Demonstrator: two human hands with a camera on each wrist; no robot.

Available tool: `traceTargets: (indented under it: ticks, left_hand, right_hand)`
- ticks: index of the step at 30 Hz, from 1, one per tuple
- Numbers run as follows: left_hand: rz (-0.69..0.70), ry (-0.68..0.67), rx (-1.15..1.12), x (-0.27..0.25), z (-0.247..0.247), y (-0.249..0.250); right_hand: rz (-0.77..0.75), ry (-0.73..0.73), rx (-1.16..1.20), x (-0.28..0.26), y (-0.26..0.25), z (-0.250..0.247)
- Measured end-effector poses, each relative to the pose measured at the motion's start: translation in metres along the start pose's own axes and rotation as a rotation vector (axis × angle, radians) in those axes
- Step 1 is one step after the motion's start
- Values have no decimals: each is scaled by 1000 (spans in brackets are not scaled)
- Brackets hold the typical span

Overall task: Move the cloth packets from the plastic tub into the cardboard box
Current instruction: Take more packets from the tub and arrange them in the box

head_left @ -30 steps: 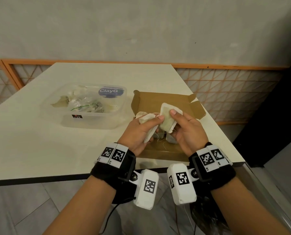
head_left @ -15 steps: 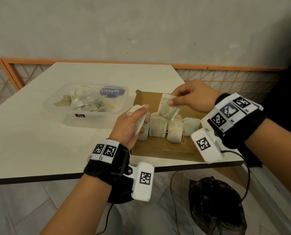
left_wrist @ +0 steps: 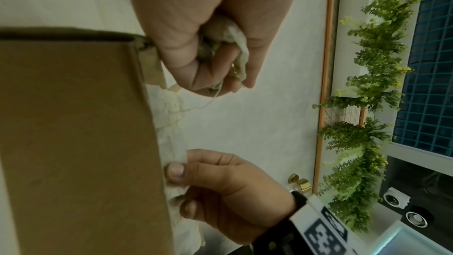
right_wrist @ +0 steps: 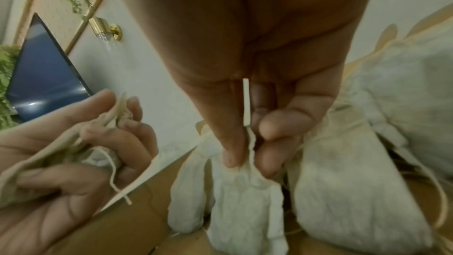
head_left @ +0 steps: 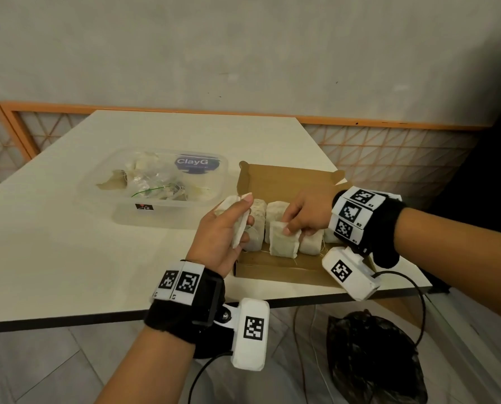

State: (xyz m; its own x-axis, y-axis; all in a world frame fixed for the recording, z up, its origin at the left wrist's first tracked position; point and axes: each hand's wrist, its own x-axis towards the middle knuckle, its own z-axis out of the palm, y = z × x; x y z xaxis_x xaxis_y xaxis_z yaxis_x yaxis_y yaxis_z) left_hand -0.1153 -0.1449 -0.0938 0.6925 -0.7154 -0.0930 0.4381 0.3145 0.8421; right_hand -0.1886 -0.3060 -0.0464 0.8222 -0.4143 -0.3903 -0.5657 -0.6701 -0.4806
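An open cardboard box (head_left: 287, 177) lies on the table with several cream cloth packets (head_left: 312, 243) standing in a row inside. My right hand (head_left: 303, 218) pinches the top edge of one packet (head_left: 282, 242) that stands at the front of the row; the right wrist view shows thumb and fingers on its gathered top (right_wrist: 247, 174). My left hand (head_left: 228, 225) grips another packet (head_left: 239, 225) just over the box's left edge, its thread hanging down (left_wrist: 223, 46). The clear plastic tub (head_left: 167, 185) to the left holds more packets and loose bits.
The white table (head_left: 53, 243) ends just in front of the box. A black plastic bag (head_left: 374, 354) lies on the floor below the right side. An orange-framed lattice rail (head_left: 389, 150) runs along the wall behind the table.
My right hand came down from above the box and set its packet into the front of the row. My left hand stayed at the box's left edge with its packet.
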Motion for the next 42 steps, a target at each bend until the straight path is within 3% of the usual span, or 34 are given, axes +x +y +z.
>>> traceTargets:
  ticks: [6, 10, 12, 14, 15, 19, 22, 25, 30, 35, 39, 42]
  left_hand:
    - [-15, -16, -19, 2, -1, 1]
    - [-37, -24, -40, 1, -1, 2]
    - [-51, -30, -60, 2, 0, 3]
    - [-77, -34, -84, 4, 1, 4]
    - [-96, -38, -102, 5, 2, 5]
    - [-176, -54, -222, 7, 9, 7]
    - [-216, -45, -301, 7, 15, 7]
    - [-259, 21, -380, 9, 16, 7]
    - [-248, 59, -438, 15, 21, 6]
    - [-144, -58, -159, 13, 39, 5]
    - [-111, -107, -139, 11, 33, 12]
    - [-122, -119, -132, 11, 25, 13]
  right_hand:
    - [-3, 62, 76, 8, -9, -5]
    - [-21, 110, -107, 0, -17, -14]
    - [-72, 287, -315, -8, -18, -17]
    - [-176, 430, -359, -20, -20, -11]
    - [-213, 410, -353, -26, -19, -5]
    - [-207, 46, -324, -29, -9, 23]
    - [-187, 24, -292, -16, 2, 27]
    - [-186, 52, -174, -14, 2, 15]
    - [-346, 271, 221, -43, -26, 4]
    - [-273, 180, 392, -43, -34, 12]
    - [-237, 188, 789, -37, -21, 3]
    - [-235, 188, 945, -37, -12, 1]
